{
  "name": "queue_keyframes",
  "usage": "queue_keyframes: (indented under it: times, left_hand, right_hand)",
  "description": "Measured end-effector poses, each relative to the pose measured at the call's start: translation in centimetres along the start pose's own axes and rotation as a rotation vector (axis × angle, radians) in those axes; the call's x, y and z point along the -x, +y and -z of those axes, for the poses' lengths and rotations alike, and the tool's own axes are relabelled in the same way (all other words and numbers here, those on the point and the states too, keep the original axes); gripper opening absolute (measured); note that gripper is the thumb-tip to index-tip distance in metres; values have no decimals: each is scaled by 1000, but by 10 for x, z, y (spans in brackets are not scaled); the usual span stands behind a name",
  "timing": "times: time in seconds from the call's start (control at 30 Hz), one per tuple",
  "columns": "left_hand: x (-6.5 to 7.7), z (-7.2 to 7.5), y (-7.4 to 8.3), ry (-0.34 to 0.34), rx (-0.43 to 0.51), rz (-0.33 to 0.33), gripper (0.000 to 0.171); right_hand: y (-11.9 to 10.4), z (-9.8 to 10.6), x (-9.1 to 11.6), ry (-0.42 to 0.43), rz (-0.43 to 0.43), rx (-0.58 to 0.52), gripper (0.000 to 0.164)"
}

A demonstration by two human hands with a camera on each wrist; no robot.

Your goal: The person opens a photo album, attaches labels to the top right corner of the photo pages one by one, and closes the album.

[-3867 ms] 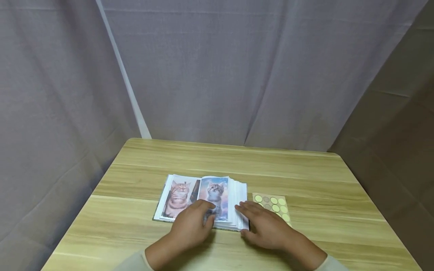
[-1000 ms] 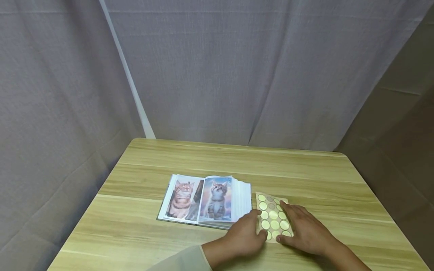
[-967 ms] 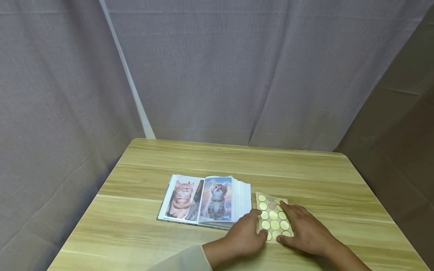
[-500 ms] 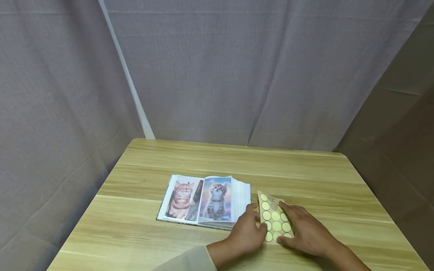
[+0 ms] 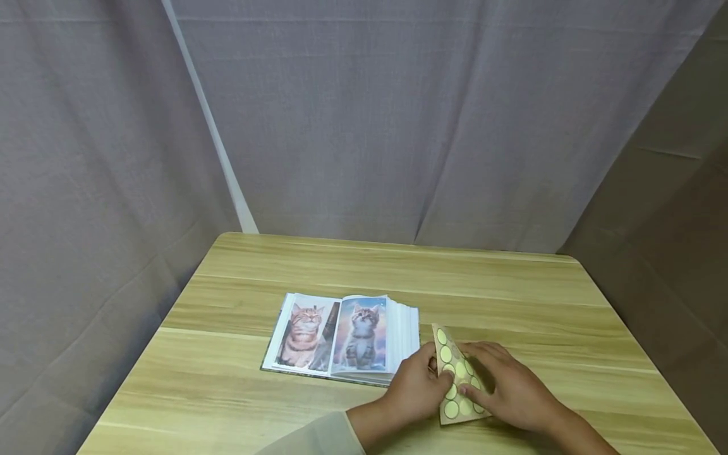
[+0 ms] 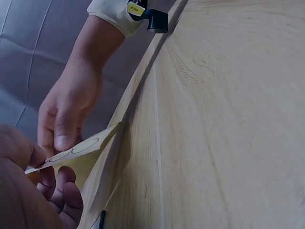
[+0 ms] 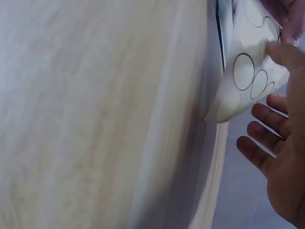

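Observation:
A tan sheet of round yellow stickers is tilted up off the table, right of the photo album. My left hand pinches its left edge, thumb on top and fingers underneath. On its right side, my right hand holds it with the thumb on the stickers and the other fingers behind. From the left wrist, the sheet appears almost edge-on between both hands. In the right wrist view, the thumb lies on the sheet and the lower fingers spread loosely below it.
The open photo album lies left of the hands, showing two cat pictures. Its lower right corner is partly hidden by the left hand. The wooden table is enclosed by grey curtains.
Both hands have moved from the album to the sticker sheet. The sheet, flat at first, has been raised and tilted, and the right thumb has shifted inward onto the stickers.

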State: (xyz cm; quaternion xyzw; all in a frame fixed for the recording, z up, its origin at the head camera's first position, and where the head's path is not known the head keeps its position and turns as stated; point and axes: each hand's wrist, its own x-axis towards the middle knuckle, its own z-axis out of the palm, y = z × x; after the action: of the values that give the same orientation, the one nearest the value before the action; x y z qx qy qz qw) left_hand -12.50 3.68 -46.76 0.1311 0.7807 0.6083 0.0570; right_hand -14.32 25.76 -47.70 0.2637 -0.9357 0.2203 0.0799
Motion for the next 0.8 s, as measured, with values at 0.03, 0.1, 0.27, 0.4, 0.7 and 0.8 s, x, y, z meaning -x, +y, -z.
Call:
queue_keyframes:
  times: [0.03, 0.1, 0.27, 0.4, 0.7, 0.8]
  left_hand:
    - [0, 0, 0, -8, 4, -5, 19]
    - [0, 0, -1, -22, 8, -10, 21]
    - [0, -1, -2, -45, 1, -3, 21]
    - [0, 0, -2, -59, -12, -8, 22]
    - [-1, 1, -2, -75, -53, -61, 21]
    - [-2, 1, -2, -87, -75, -74, 20]
  right_hand:
    - [-1, 1, 0, 15, -5, -8, 62]
    - [-3, 2, -2, 50, -17, -23, 48]
    - [-5, 4, -6, 129, -34, -34, 25]
    - [-8, 6, -8, 173, -22, -49, 19]
    - [-12, 6, -11, 221, 10, -82, 21]
    - [-12, 6, -11, 224, 14, -90, 21]
